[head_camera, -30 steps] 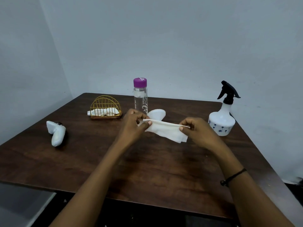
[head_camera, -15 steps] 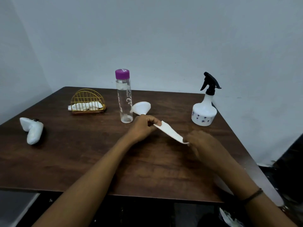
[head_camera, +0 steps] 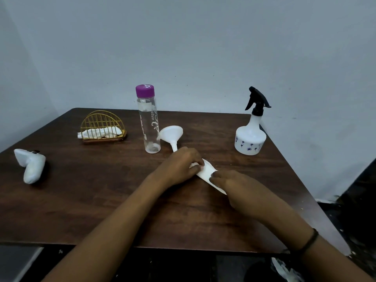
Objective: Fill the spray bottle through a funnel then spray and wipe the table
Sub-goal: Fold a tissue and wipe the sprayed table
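Left hand (head_camera: 179, 165): fingers curled, pinching far end of folded white tissue (head_camera: 205, 171). Right hand (head_camera: 238, 186): fingers lie flat over its near end, pressing it on the table (head_camera: 101, 200), right of centre. Funnel (head_camera: 172, 135) on its side just beyond left hand, beside clear bottle (head_camera: 149, 123). Spray bottle (head_camera: 251, 133) upright near right edge.
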A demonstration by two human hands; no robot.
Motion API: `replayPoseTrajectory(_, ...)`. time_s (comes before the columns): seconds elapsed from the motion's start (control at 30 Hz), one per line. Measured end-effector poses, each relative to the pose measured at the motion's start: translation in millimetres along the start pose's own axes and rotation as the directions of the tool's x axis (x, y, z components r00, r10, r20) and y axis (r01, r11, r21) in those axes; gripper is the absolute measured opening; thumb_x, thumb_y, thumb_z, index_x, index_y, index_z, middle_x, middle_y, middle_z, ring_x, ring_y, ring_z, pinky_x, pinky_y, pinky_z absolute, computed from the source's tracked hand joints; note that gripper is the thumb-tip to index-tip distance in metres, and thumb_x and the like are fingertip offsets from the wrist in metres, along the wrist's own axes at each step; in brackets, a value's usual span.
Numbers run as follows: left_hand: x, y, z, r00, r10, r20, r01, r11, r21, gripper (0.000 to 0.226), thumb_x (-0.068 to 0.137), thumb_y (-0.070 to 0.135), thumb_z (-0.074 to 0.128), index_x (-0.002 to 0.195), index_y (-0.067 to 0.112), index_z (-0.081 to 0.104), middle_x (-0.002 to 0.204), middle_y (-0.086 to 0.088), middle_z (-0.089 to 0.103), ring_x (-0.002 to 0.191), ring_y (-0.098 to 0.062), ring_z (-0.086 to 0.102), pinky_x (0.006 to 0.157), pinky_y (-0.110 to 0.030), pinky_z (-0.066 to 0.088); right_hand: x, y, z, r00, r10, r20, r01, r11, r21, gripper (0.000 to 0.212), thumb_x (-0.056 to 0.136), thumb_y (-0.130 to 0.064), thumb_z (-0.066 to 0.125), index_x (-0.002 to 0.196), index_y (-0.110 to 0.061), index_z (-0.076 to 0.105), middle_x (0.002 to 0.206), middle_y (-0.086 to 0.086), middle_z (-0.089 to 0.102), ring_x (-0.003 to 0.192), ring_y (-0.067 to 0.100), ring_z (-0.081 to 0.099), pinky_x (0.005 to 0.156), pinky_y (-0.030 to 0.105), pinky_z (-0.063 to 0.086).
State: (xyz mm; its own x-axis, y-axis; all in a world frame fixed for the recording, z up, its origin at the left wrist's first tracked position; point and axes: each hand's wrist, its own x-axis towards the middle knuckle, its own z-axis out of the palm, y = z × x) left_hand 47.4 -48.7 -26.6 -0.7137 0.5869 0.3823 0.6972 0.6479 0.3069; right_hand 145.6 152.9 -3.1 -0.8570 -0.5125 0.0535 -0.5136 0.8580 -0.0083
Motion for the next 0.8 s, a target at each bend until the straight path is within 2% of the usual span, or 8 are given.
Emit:
replayPoseTrajectory(0.13,2.6,-0.6,13.9,0.997,0.058,0.046,-0.063,0.99,0.127,0.018,0.091,0.021,0.058,0.084,0.011,0.071,0.091,-0.001,0.068,0.084,-0.019,0.062,0.078,-0.028,0.043,-1.6,1.1,8.4,0.999,0.02,0.036,-0.016,0.993,-0.12,0.053,0.091,-0.003,0.047,0.142,-0.015,0.041,0.142,0.003,0.043,0.125,0.027,0.047,0.091,0.041,0.049)
replayPoseTrajectory(0.2,6.2,-1.7,21.2,0.998,0.046,0.053,-0.056,0.976,0.209,0.027,0.091,0.027,0.051,0.084,0.01,0.071,0.089,-0.003,0.067,0.082,-0.023,0.061,0.077,-0.037,0.048,-1.8,2.1,12.9,1.0,0.019,0.02,-0.016,0.988,-0.152,0.05,0.094,-0.006,0.047,0.143,-0.015,0.041,0.143,0.004,0.043,0.127,0.027,0.047,0.092,0.04,0.049)
replayPoseTrajectory(0.27,10.4,-0.5,27.6,0.998,0.013,0.059,-0.029,0.962,0.273,0.035,0.091,0.031,0.045,0.088,0.009,0.072,0.093,-0.005,0.066,0.083,-0.025,0.06,0.075,-0.043,0.05,-0.7,4.7,17.8,1.0,-0.007,-0.022,0.003,0.985,-0.173,0.046,0.093,-0.008,0.05,0.138,-0.013,0.046,0.136,0.006,0.049,0.12,0.027,0.052,0.089,0.04,0.049)
replayPoseTrajectory(0.37,16.7,4.8,33.3,0.997,-0.019,0.078,-0.008,0.944,0.33,0.035,0.094,0.03,0.045,0.094,0.006,0.07,0.1,-0.009,0.065,0.087,-0.027,0.058,0.078,-0.045,0.05,3.8,13.2,21.7,0.998,-0.035,-0.048,0.025,0.98,-0.198,0.04,0.086,-0.006,0.056,0.126,-0.011,0.056,0.121,0.007,0.058,0.106,0.029,0.06,0.08,0.039,0.048)
replayPoseTrajectory(0.47,26.4,9.0,38.3,0.995,-0.042,0.086,0.01,0.939,0.345,0.033,0.096,0.028,0.046,0.097,0.004,0.068,0.107,-0.012,0.064,0.093,-0.029,0.057,0.082,-0.045,0.049,7.4,23.8,18.3,0.998,-0.011,-0.054,0.0,0.977,-0.213,0.037,0.085,-0.009,0.059,0.121,-0.01,0.059,0.116,0.008,0.06,0.102,0.029,0.061,0.077,0.038,0.046)
replayPoseTrajectory(0.6,48.1,14.1,47.1,0.996,-0.04,0.085,0.01,0.945,0.328,0.033,0.096,0.026,0.047,0.098,0.002,0.069,0.107,-0.014,0.063,0.093,-0.029,0.057,0.084,-0.043,0.047,9.0,37.2,14.1,0.998,0.047,-0.05,-0.056,0.976,-0.209,0.039,0.093,-0.019,0.057,0.132,-0.013,0.054,0.126,0.005,0.056,0.108,0.024,0.059,0.083,0.035,0.047)
replayPoseTrajectory(0.8,74.4,21.3,57.0,0.994,-0.049,0.093,0.024,0.967,0.253,0.031,0.094,0.027,0.051,0.1,0.002,0.069,0.108,-0.014,0.062,0.099,-0.029,0.057,0.088,-0.04,0.046,6.1,53.9,9.5,0.984,0.174,-0.03,-0.176,0.97,-0.168,0.035,0.098,-0.011,0.048,0.133,-0.011,0.052,0.129,0.008,0.052,0.108,0.025,0.057,0.082,0.035,0.05)
